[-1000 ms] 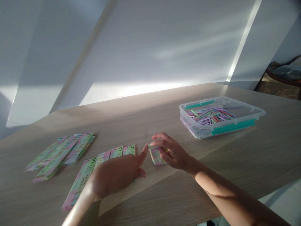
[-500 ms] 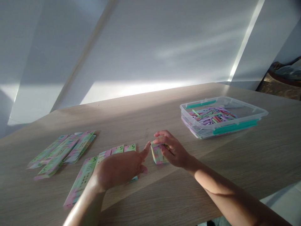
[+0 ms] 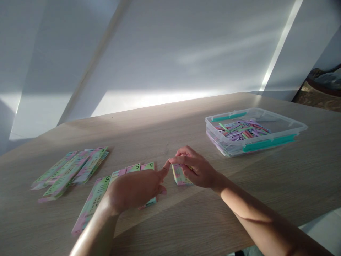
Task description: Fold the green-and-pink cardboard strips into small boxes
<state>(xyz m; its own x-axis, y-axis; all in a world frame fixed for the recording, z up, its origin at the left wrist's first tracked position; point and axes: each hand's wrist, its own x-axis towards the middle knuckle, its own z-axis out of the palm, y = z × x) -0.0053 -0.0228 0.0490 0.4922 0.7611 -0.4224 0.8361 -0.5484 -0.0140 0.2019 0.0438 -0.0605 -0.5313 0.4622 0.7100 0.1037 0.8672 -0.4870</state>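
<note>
My right hand (image 3: 196, 168) grips a short folded strip of green-and-pink printed paper (image 3: 181, 176), its lower end resting on the wooden table (image 3: 160, 131). My left hand (image 3: 135, 189) hovers palm down above a row of printed paper strips, holding nothing. Its extended fingertip meets my right hand's fingers. Beneath it, a long strip marked 5 (image 3: 92, 204) lies on the table, and several shorter folded strips (image 3: 133, 168) sit beyond my left fingers. Another strip end (image 3: 150, 202) pokes out under my left hand.
Several long strips (image 3: 69, 169) lie overlapping at the table's left. Back right stands a clear plastic box with teal clips (image 3: 269, 143), holding many loose coloured paper strips (image 3: 242, 129). The far table edge meets a white wall (image 3: 160, 53); upholstered furniture (image 3: 319, 89) shows top right.
My left fingertip has closed onto my right hand's fingers. The folded strip sits slightly further right. More of the strip under my left hand shows, and the whole view has shifted slightly.
</note>
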